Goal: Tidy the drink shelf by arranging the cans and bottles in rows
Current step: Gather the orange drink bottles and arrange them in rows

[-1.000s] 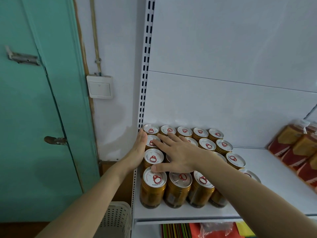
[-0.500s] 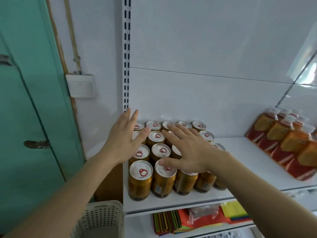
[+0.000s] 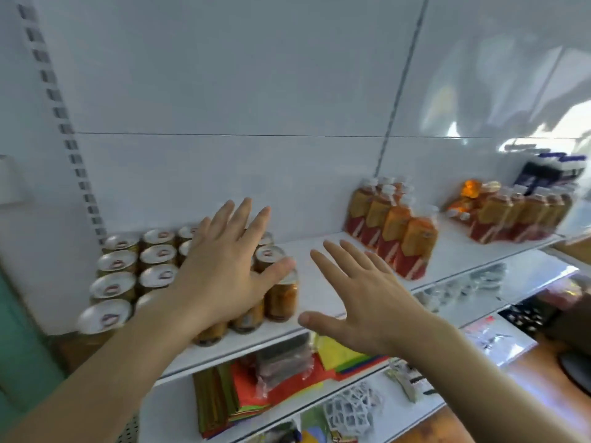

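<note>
Gold cans with white pull-tab lids stand in tight rows at the left end of the white shelf. My left hand hovers over the right part of the can block, fingers spread and straight, holding nothing. My right hand is lifted over the bare shelf to the right of the cans, fingers spread, holding nothing. A row of orange bottles with red labels stands further right, and a second group of bottles sits beyond it, one lying tipped at its left.
A slotted shelf upright runs up the left. The lower shelf holds coloured paper packs and small white items. Dark-labelled bottles stand at the far right. A teal door edge is at the left.
The view has swung right, showing more of the shelf. Both hands have lifted off the cans; the right hand moved right, over the bare shelf.
</note>
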A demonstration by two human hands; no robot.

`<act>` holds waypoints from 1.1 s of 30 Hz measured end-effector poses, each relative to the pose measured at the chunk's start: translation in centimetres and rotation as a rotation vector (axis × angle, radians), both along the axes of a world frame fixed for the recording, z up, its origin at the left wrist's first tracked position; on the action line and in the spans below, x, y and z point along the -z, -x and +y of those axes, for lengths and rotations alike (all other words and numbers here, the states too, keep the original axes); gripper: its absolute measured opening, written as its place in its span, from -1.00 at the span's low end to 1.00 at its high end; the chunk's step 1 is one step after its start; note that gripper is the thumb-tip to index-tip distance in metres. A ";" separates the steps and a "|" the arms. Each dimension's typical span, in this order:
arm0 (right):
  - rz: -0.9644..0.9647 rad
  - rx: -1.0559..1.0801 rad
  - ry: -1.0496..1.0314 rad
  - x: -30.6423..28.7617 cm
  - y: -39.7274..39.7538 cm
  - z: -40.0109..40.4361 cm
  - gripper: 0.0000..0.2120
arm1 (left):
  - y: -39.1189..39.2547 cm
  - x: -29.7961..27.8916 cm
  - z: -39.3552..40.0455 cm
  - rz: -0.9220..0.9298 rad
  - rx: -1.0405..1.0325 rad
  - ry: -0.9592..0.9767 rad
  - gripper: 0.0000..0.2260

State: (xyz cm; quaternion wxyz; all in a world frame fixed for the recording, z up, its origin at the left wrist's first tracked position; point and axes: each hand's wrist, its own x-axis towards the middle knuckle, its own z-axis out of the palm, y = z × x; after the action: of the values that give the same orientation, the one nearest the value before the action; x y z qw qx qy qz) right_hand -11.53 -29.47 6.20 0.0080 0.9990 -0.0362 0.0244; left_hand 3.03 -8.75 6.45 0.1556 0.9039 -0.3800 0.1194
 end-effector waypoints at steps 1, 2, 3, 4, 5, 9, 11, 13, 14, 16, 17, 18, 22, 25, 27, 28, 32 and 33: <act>0.001 0.030 0.004 0.0 1.8 -1.7 0.03 | 1.4 0.0 -2.1 0.001 0.017 -0.003 -0.06; -0.001 0.057 0.002 0.0 3.7 -3.5 0.03 | 2.9 -0.1 -4.3 0.002 0.033 -0.008 -0.06; -0.004 0.082 0.002 0.0 5.4 -5.1 0.03 | 4.2 -0.2 -6.5 0.000 0.050 -0.014 -0.05; -0.009 0.106 0.004 0.1 7.0 -6.8 0.04 | 5.5 -0.2 -8.5 -0.004 0.069 -0.026 -0.05; -0.015 0.130 0.006 0.1 8.6 -8.4 0.05 | 6.7 -0.2 -10.5 -0.004 0.090 -0.040 -0.05; -0.006 0.229 -0.005 0.2 14.0 -14.8 0.04 | 10.9 -0.2 -18.0 -0.002 0.194 -0.062 -0.07; -0.013 0.280 -0.013 0.2 15.9 -17.7 0.03 | 12.2 -0.3 -21.6 -0.014 0.248 -0.062 -0.10; -0.028 0.335 -0.020 0.5 17.2 -20.6 0.03 | 13.2 -0.4 -25.0 -0.024 0.296 -0.059 -0.13; -0.036 0.357 -0.024 0.7 17.6 -22.0 0.03 | 13.5 -0.4 -26.6 -0.022 0.322 -0.050 -0.14; -0.039 0.394 -0.025 1.2 18.1 -24.9 0.04 | 13.9 -0.1 -29.9 -0.012 0.370 -0.040 -0.15; -0.034 0.411 -0.023 1.4 18.3 -26.3 0.05 | 14.1 0.2 -31.6 -0.007 0.391 -0.044 -0.15; -0.030 0.425 -0.017 1.5 18.3 -27.9 0.05 | 14.2 0.4 -33.4 -0.003 0.405 -0.051 -0.15; -0.031 0.471 0.023 1.8 17.4 -34.2 0.03 | 13.3 0.5 -40.6 0.022 0.431 -0.036 -0.19; -0.044 0.496 0.054 0.8 16.3 -39.3 0.00 | 11.6 0.0 -46.7 0.020 0.458 0.005 -0.14; -0.062 0.504 0.075 -0.3 15.2 -42.8 -0.02 | 10.6 -0.8 -50.4 0.040 0.467 0.029 -0.12; -0.076 0.507 0.084 -0.7 14.7 -44.4 -0.03 | 9.9 -1.1 -52.2 0.047 0.470 0.040 -0.15; -0.122 0.528 0.069 -0.8 12.4 -50.2 -0.07 | 7.4 -1.5 -58.8 0.048 0.419 0.090 -0.25; -0.120 0.528 0.070 -0.6 11.9 -51.6 -0.08 | 6.9 -1.3 -60.2 0.070 0.399 0.080 -0.25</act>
State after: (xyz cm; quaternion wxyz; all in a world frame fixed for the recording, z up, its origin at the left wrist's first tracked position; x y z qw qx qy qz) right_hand -23.40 -81.11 6.76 0.0463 0.9509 -0.2948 0.0818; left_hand -3.91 -68.93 7.75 0.2251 0.8075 -0.5408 0.0697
